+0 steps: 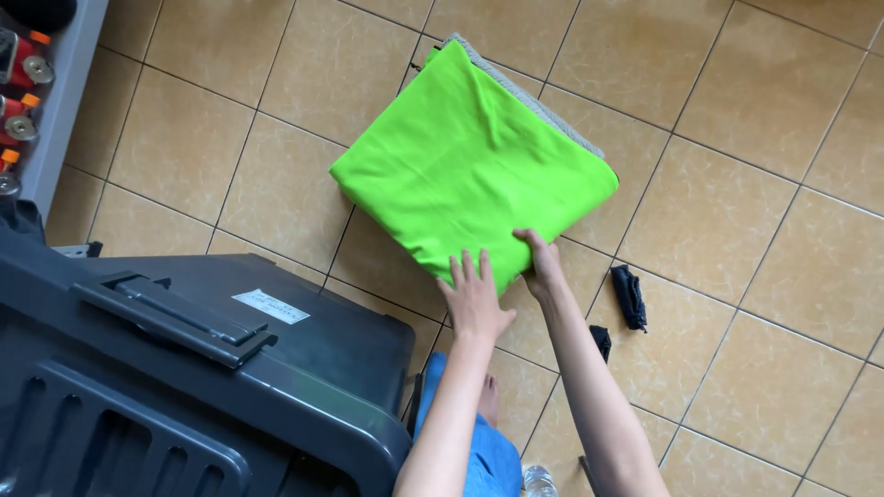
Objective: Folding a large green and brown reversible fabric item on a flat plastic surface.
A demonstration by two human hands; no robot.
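Observation:
A bright green cloth [470,156] lies folded into a rough square on the tiled floor, on top of a grey cloth whose edge [543,101] shows along the far right side. My left hand [476,296] rests flat with fingers spread on the green cloth's near corner. My right hand [543,260] pinches the near right edge of the same cloth, fingers curled under it. Both forearms reach in from the bottom of the view.
A large dark grey plastic bin with a latched lid [184,368] fills the lower left. A small black folded item [630,296] lies on the beige tiles to the right. A shelf with red and orange objects [23,83] stands at the far left.

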